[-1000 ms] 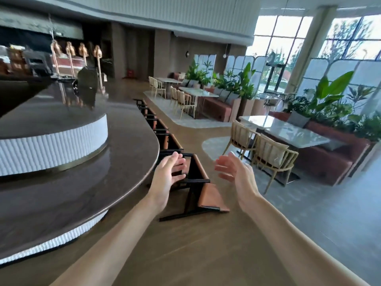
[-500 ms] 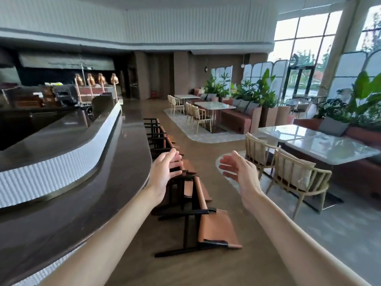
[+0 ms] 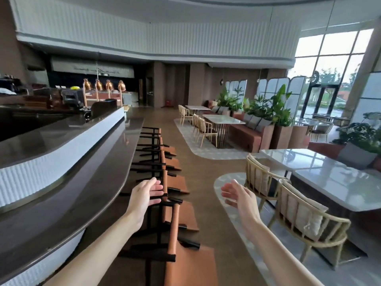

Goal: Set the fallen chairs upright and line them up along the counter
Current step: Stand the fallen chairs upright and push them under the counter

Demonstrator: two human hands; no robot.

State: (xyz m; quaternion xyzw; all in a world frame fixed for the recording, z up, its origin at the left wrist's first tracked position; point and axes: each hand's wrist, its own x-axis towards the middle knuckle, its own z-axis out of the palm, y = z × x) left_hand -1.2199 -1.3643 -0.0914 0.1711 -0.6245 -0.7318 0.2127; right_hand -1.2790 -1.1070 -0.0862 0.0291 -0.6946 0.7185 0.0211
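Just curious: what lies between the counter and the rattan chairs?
In the head view, fallen bar chairs lie beside the counter; then bare wood floor reaches the rattan chairs.

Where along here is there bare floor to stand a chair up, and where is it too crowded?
Bare wooden floor runs as an aisle between the row of fallen brown leather, black-framed chairs and the pale oval rug. Crowded: the strip under the dark curved counter, filled by those chairs, and the rug, taken by cream wicker chairs and a marble table.
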